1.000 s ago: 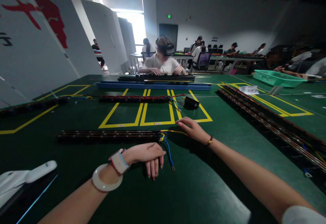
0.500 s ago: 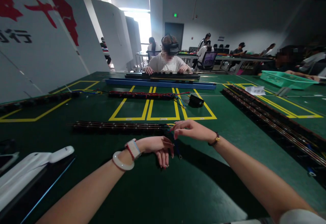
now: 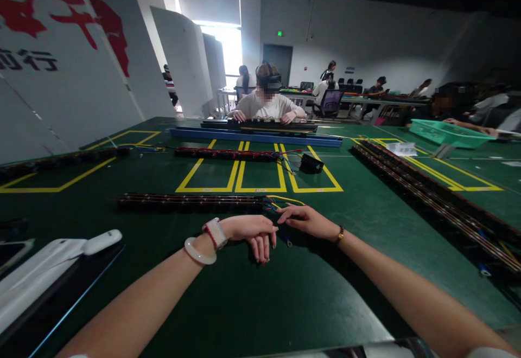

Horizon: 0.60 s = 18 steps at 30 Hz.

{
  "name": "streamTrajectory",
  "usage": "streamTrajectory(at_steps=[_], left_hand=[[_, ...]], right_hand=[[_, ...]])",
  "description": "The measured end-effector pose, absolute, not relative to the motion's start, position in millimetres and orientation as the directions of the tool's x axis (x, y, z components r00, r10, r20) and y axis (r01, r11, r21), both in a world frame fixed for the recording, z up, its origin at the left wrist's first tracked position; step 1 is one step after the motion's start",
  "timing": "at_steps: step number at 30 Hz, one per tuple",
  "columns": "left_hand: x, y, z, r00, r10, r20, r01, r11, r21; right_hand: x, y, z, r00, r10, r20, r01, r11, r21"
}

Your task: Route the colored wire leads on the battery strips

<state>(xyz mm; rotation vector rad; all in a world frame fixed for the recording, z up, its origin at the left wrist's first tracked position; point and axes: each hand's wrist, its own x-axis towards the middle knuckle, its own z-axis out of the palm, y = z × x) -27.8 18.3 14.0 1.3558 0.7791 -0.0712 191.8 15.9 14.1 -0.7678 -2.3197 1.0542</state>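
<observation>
Right hand (image 3: 307, 221) pulled back slightly, beside coloured wires (image 3: 272, 203), left hand (image 3: 253, 230) drooping, cannot tell whether either grip holds anything

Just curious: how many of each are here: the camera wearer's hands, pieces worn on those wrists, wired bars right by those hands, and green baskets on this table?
Hands: 2 (left hand, right hand)
Wrist pieces: 3 (pale bangle, woven band, dark bracelet)
Wired bar: 1
Green basket: 1
Total: 7
</observation>
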Motion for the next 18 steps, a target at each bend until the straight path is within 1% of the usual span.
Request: streamTrajectory(at_steps=[3, 5, 7, 10, 13, 16, 18], left_hand=[[-28.0, 18.4, 12.0, 0.755, 0.388, -0.529, 0.473, 0.237, 0.849], [-28.6, 19.3, 9.9, 0.766, 0.382, -0.517, 0.466, 0.224, 0.856], [-29.0, 20.3, 7.3, 0.781, 0.377, -0.498, 0.448, 0.216, 0.867], [-29.3, 21.2, 3.7, 0.789, 0.37, -0.49, 0.437, 0.221, 0.872], [-29.3, 21.6, 2.0, 0.774, 0.376, -0.51, 0.458, 0.224, 0.86], [-29.4, 22.2, 1.8, 0.776, 0.374, -0.508, 0.461, 0.215, 0.861], [-29.6, 22.5, 2.3, 0.783, 0.367, -0.503, 0.454, 0.215, 0.864]], right_hand=[[186.0, 19.1, 25.9, -0.664, 0.709, 0.236, 0.344, 0.57, -0.746], [180.7, 25.1, 35.1, -0.642, 0.712, 0.286, 0.427, 0.642, -0.637], [173.4, 34.2, 43.4, -0.674, 0.677, 0.296, 0.505, 0.714, -0.484], [157.4, 50.4, 49.5, -0.754, 0.633, 0.174, 0.563, 0.76, -0.324], [136.5, 63.6, 44.8, -0.761, 0.645, 0.069, 0.624, 0.757, -0.194], [117.7, 70.4, 33.5, -0.719, 0.691, 0.073, 0.689, 0.722, -0.063], [110.0, 71.9, 26.8, -0.694, 0.715, 0.087, 0.716, 0.698, -0.024]])
